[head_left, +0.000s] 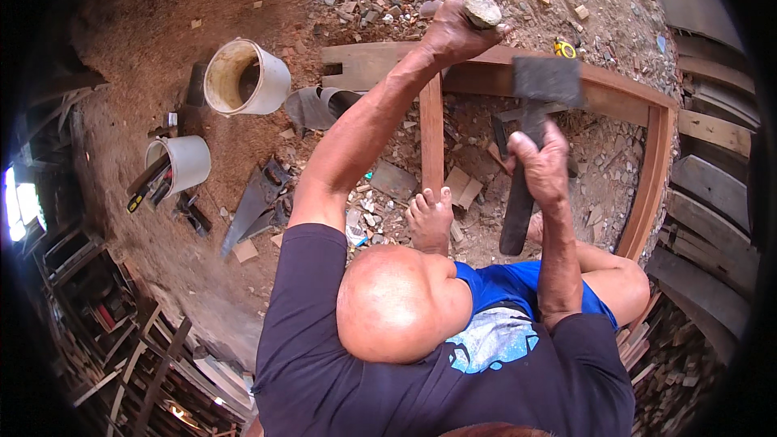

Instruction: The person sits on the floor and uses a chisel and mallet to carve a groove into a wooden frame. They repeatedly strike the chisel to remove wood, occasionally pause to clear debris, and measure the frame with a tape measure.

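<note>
My left hand (455, 32) is closed around a thick wooden handle (483, 10), whose round, pale, worn end faces up; its lower part is hidden. This hand is over the far beam of a reddish-brown wooden frame (615, 97). My right hand (541, 166), to the right and nearer, grips a dark hammer-like tool (530, 117). Slightly blurred, the tool has a blocky head above the hand and a long bar reaching down below it. A narrow wooden crossbar (431, 137) runs toward me from the far beam, and my bare foot (430, 218) is at its near end.
At left stand two white buckets (271, 85), the smaller one (193, 160) with tools in it. A hand saw (255, 202) lies near it. A yellow tape measure (565, 49) is beyond the frame. Wood chips and stones litter the ground; planks (712, 186) line the right.
</note>
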The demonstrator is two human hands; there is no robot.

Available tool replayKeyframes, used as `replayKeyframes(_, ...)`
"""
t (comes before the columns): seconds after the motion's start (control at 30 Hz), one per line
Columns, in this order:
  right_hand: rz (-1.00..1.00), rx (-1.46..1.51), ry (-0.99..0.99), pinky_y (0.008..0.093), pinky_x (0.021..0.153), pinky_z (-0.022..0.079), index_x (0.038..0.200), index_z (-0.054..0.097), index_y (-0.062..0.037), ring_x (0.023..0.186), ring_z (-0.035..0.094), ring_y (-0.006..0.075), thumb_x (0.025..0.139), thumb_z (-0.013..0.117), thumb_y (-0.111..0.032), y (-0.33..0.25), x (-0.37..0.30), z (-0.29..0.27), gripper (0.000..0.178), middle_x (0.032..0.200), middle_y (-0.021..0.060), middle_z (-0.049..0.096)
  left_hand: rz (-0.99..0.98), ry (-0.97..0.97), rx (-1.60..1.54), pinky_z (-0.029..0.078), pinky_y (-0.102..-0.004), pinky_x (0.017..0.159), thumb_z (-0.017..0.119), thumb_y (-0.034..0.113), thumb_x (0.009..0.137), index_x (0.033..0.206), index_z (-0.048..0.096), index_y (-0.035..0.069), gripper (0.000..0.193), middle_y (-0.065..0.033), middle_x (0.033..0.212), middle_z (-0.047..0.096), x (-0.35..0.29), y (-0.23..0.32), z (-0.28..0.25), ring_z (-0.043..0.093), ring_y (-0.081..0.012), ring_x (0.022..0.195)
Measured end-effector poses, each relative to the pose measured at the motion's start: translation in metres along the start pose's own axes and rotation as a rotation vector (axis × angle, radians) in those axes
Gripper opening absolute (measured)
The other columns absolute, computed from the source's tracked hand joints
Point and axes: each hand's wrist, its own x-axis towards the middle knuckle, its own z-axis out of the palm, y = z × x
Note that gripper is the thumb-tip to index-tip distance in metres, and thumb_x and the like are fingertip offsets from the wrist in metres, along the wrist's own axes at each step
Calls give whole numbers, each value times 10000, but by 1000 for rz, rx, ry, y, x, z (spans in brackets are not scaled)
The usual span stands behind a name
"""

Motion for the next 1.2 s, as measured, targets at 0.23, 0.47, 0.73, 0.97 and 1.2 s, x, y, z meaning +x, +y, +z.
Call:
replayKeyframes(0.23,-519,142,128,270,615,516,1273,593,-13,670,620,112,1029,720,-81,-85,-4,-8,283,876,63,669,-16,22,52,611,-368,766,920,354,861,987,699,40,404,-65,879,767,0,-23,-1,719,-169,820)
replayKeyframes(0.47,-567,192,164,272,609,515,1283,602,6,665,623,122,1009,751,-116,-98,-13,-9,335,863,89,678,-206,-165,-124,588,-324,872,949,243,846,1350,576,18,665,-26,1039,725,4,4,-17,673,-134,954)
replayKeyframes(0.73,-605,229,164,272,611,512,1292,597,18,661,628,133,1004,753,-128,-105,-14,-1,359,855,94,684,1,51,-91,616,-358,859,963,318,791,992,687,78,417,-53,960,759,-5,-7,-12,735,-175,920)
replayKeyframes(0.97,-692,245,174,287,613,518,1297,592,27,669,631,148,1004,731,-105,-116,-12,0,350,860,109,698,53,-43,-14,559,-316,822,909,168,858,961,674,73,273,6,916,667,-6,-3,-15,634,-113,872)
replayKeyframes(1.2,-711,242,168,290,603,518,1297,594,28,672,633,153,998,742,-114,-122,-8,-1,363,863,117,701,54,-35,-85,586,-329,785,858,138,776,903,674,81,231,-18,871,704,-9,-6,-16,675,-126,826)
